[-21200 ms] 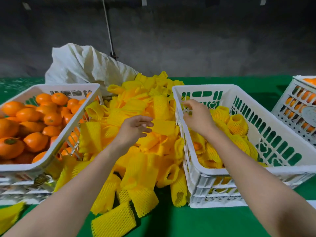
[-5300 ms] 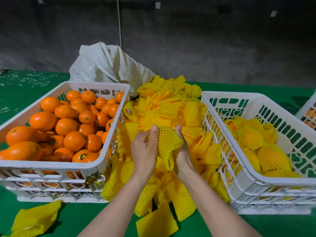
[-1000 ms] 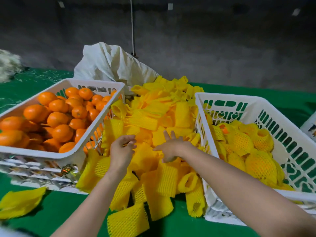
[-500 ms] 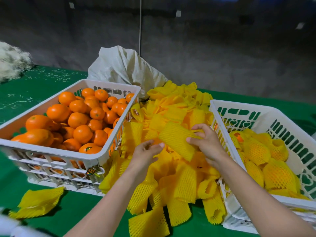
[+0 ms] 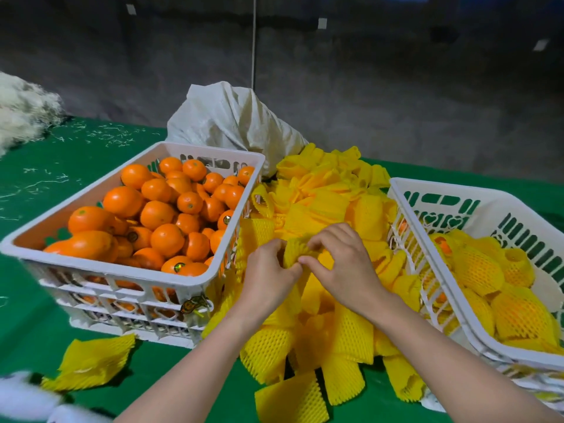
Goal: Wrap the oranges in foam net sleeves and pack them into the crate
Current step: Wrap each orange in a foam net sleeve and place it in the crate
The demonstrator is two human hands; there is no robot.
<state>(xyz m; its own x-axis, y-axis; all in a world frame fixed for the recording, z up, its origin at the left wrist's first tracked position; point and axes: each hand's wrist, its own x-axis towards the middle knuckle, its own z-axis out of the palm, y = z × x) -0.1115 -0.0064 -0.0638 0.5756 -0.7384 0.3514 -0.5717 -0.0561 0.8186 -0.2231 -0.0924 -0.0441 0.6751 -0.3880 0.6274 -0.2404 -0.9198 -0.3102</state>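
Bare oranges (image 5: 158, 213) fill a white crate (image 5: 100, 271) on the left. A second white crate (image 5: 518, 209) on the right holds several oranges wrapped in yellow net (image 5: 477, 271). A heap of yellow foam net sleeves (image 5: 320, 196) lies between the two crates. Over the heap, my left hand (image 5: 268, 277) and my right hand (image 5: 345, 264) meet and pinch one foam net sleeve (image 5: 294, 250) between their fingertips. Most of that sleeve is hidden by my fingers.
A white woven sack (image 5: 232, 120) sits behind the heap. One loose sleeve (image 5: 91, 360) lies on the green table cover (image 5: 61, 166) at the front left. Pale shredded fibre (image 5: 21, 108) is piled at the far left. Something white and blurred (image 5: 27, 398) shows at the bottom left corner.
My right hand had lifted a sleeve from the heap half a second ago. Both hands have now come together on it, lower and nearer the heap's middle.
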